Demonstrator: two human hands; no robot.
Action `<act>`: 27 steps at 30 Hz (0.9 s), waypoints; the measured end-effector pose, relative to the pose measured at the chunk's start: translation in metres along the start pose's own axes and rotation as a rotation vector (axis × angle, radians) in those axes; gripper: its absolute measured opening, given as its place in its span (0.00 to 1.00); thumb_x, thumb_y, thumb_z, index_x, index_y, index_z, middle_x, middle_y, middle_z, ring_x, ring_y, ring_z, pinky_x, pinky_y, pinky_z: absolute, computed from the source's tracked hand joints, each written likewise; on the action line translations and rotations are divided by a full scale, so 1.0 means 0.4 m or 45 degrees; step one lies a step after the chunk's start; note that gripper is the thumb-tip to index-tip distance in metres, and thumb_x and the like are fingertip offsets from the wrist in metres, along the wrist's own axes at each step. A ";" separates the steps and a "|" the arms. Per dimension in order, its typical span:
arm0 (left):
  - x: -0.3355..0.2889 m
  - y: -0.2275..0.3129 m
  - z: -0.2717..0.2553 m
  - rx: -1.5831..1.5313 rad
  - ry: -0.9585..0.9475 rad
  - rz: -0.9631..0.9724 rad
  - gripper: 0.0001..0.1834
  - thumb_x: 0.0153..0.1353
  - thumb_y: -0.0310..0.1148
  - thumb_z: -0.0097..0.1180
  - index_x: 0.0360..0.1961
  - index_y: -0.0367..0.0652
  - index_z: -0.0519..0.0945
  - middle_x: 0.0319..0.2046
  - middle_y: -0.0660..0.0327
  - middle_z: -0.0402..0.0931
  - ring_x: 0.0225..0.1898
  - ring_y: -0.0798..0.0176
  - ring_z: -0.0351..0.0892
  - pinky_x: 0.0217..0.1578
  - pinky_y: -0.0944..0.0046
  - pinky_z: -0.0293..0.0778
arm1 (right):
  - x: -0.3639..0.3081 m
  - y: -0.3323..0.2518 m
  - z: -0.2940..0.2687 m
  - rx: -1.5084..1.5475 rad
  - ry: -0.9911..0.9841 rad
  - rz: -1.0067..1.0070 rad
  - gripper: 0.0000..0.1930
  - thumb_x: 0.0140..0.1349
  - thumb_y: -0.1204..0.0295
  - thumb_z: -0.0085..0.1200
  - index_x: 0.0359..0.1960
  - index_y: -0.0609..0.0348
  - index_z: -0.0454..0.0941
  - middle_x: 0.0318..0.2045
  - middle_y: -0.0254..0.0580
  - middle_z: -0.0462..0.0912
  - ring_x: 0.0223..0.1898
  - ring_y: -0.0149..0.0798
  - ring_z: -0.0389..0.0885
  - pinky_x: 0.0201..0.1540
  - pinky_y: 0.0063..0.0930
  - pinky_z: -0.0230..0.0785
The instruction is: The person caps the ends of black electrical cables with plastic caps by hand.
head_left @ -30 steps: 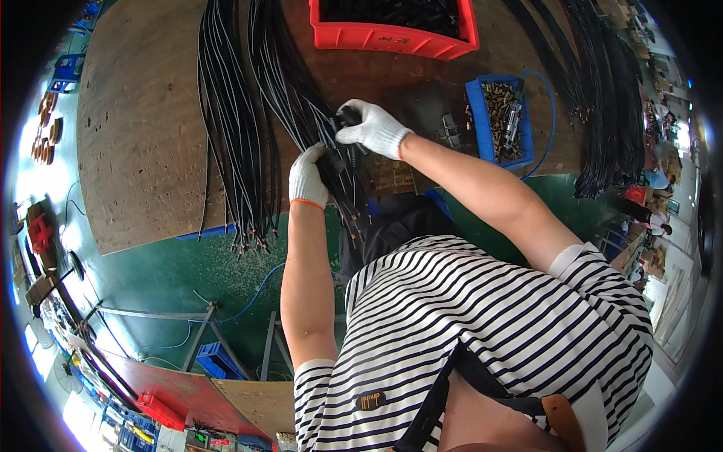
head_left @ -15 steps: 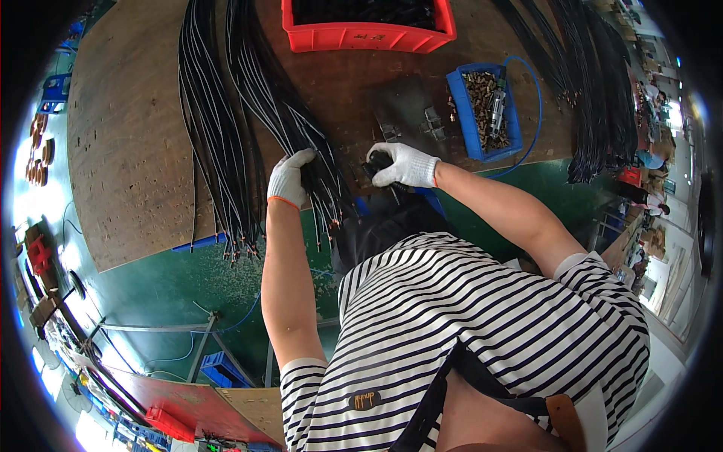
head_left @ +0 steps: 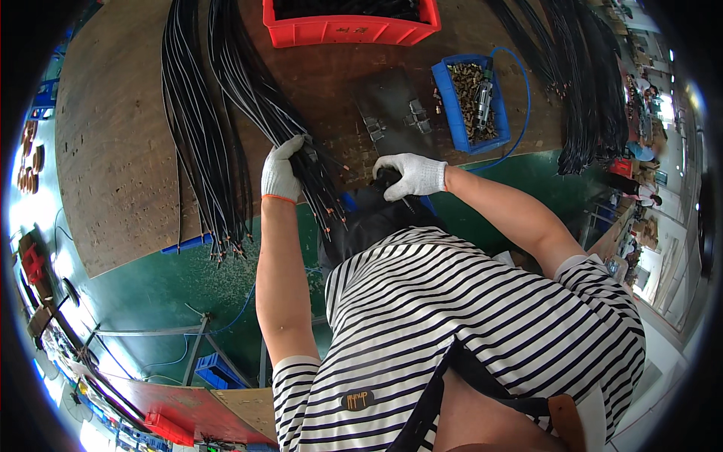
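Note:
My left hand (head_left: 282,173), in a white knit glove with an orange cuff, is closed around a bundle of black cables (head_left: 260,94) near the table's front edge. Bare copper-coloured tips (head_left: 325,218) stick out past the hand, over my dark-clad lap. My right hand (head_left: 414,176), also in a white glove, is at the table edge with its fingers curled round a small black piece (head_left: 385,178). That piece's kind is mostly hidden by the fingers. A second bundle of black cables (head_left: 197,113) lies to the left, its ends hanging over the edge.
Beyond my hands are a red bin (head_left: 354,32) of black parts and a dark plate with metal clamps (head_left: 416,114). At right, a blue bin (head_left: 450,113) holds brass-coloured fittings and an air tool (head_left: 483,99) with a blue hose. More black cables (head_left: 591,113) drape at far right.
My right hand has drawn a little nearer to my body and to the right with the black piece. The left hand keeps the cable bundle. The whole view has shifted slightly.

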State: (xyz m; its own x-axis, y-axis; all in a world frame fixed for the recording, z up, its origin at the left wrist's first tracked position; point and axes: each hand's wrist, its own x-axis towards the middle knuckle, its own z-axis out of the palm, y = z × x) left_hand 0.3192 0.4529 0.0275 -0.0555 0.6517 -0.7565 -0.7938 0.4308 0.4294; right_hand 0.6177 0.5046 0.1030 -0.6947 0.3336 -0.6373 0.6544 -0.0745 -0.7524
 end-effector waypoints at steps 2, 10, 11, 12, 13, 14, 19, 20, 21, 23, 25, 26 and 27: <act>-0.002 -0.001 0.010 0.003 -0.001 0.016 0.04 0.68 0.27 0.63 0.41 0.38 0.85 0.31 0.58 0.85 0.29 0.60 0.84 0.33 0.61 0.82 | -0.001 0.009 0.003 0.083 0.001 0.008 0.30 0.53 0.64 0.71 0.57 0.65 0.80 0.47 0.46 0.86 0.49 0.37 0.81 0.59 0.32 0.73; -0.007 0.005 0.018 0.060 -0.004 0.002 0.04 0.69 0.27 0.62 0.41 0.38 0.85 0.32 0.58 0.86 0.28 0.60 0.83 0.33 0.61 0.81 | 0.048 -0.023 0.006 0.416 -0.027 0.042 0.25 0.55 0.71 0.74 0.54 0.63 0.80 0.42 0.34 0.84 0.46 0.28 0.80 0.53 0.29 0.75; -0.007 0.005 0.018 0.061 -0.003 0.005 0.04 0.69 0.27 0.62 0.41 0.38 0.85 0.32 0.58 0.86 0.28 0.60 0.83 0.33 0.61 0.81 | 0.056 -0.030 0.005 0.440 -0.034 0.047 0.25 0.55 0.71 0.74 0.54 0.64 0.80 0.42 0.33 0.84 0.45 0.27 0.80 0.53 0.29 0.76; -0.007 0.006 0.019 0.048 -0.007 -0.004 0.04 0.68 0.26 0.63 0.41 0.39 0.85 0.32 0.58 0.86 0.28 0.61 0.83 0.32 0.61 0.81 | 0.063 -0.035 0.005 0.463 -0.040 0.053 0.24 0.55 0.72 0.74 0.54 0.64 0.80 0.41 0.33 0.84 0.44 0.27 0.80 0.52 0.29 0.76; -0.005 0.006 0.015 0.034 -0.010 -0.010 0.03 0.68 0.26 0.64 0.41 0.39 0.85 0.32 0.58 0.86 0.28 0.61 0.83 0.32 0.61 0.81 | 0.072 -0.040 0.008 0.515 -0.026 0.041 0.24 0.55 0.72 0.74 0.54 0.64 0.80 0.41 0.33 0.84 0.44 0.27 0.80 0.52 0.28 0.76; -0.002 0.004 0.012 0.033 -0.009 -0.006 0.03 0.68 0.26 0.64 0.41 0.39 0.85 0.32 0.58 0.86 0.28 0.61 0.83 0.32 0.61 0.81 | 0.082 -0.043 0.011 0.512 -0.028 0.038 0.24 0.55 0.72 0.74 0.54 0.64 0.80 0.41 0.33 0.84 0.44 0.27 0.80 0.52 0.28 0.76; -0.003 -0.006 0.026 0.051 0.067 -0.010 0.08 0.65 0.23 0.67 0.44 0.40 0.84 0.31 0.60 0.85 0.27 0.64 0.82 0.30 0.62 0.79 | 0.166 -0.059 0.046 0.657 -0.013 0.206 0.25 0.53 0.76 0.74 0.53 0.64 0.81 0.40 0.35 0.86 0.40 0.30 0.83 0.45 0.30 0.78; -0.004 -0.005 0.025 0.072 0.093 0.004 0.07 0.65 0.24 0.68 0.44 0.40 0.84 0.32 0.61 0.85 0.27 0.64 0.81 0.30 0.62 0.79 | 0.185 -0.072 0.050 0.653 -0.018 0.204 0.25 0.53 0.76 0.74 0.53 0.64 0.81 0.40 0.35 0.86 0.40 0.30 0.83 0.45 0.30 0.78; -0.001 -0.009 0.018 0.074 0.079 0.010 0.09 0.65 0.25 0.69 0.46 0.40 0.85 0.33 0.61 0.85 0.27 0.65 0.82 0.30 0.62 0.79 | 0.206 -0.084 0.053 0.717 0.002 0.218 0.30 0.51 0.75 0.73 0.58 0.70 0.79 0.43 0.42 0.87 0.41 0.34 0.85 0.47 0.32 0.80; -0.002 -0.007 0.014 0.117 0.108 0.036 0.10 0.66 0.26 0.69 0.47 0.40 0.85 0.34 0.61 0.86 0.28 0.64 0.82 0.31 0.61 0.79 | 0.261 -0.088 0.054 0.832 0.081 0.238 0.38 0.49 0.73 0.74 0.63 0.77 0.76 0.46 0.50 0.89 0.43 0.39 0.88 0.47 0.35 0.81; -0.012 0.000 -0.003 0.178 0.163 0.078 0.14 0.68 0.30 0.69 0.52 0.38 0.85 0.37 0.61 0.87 0.30 0.63 0.84 0.32 0.61 0.80 | 0.323 -0.100 0.044 0.872 0.138 0.254 0.28 0.50 0.74 0.72 0.54 0.68 0.81 0.37 0.44 0.88 0.36 0.38 0.87 0.41 0.36 0.81; -0.018 0.008 -0.021 0.174 0.169 0.077 0.14 0.68 0.30 0.69 0.52 0.38 0.85 0.37 0.61 0.87 0.30 0.63 0.84 0.32 0.61 0.80 | 0.345 -0.124 0.023 0.859 0.114 0.266 0.20 0.52 0.75 0.71 0.48 0.62 0.84 0.34 0.40 0.87 0.33 0.36 0.86 0.37 0.36 0.81; -0.025 0.019 -0.044 0.155 0.165 0.058 0.13 0.69 0.32 0.68 0.52 0.37 0.85 0.37 0.61 0.87 0.30 0.63 0.84 0.31 0.62 0.80 | 0.371 -0.146 0.011 0.732 0.146 0.237 0.18 0.51 0.74 0.71 0.45 0.61 0.84 0.32 0.38 0.86 0.31 0.34 0.83 0.36 0.34 0.78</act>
State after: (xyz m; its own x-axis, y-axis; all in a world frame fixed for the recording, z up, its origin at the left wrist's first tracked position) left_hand 0.3031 0.4386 0.0298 -0.1738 0.5896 -0.7888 -0.7097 0.4803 0.5154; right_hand 0.4752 0.5544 0.0516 -0.5268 0.3624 -0.7689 0.4737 -0.6259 -0.6195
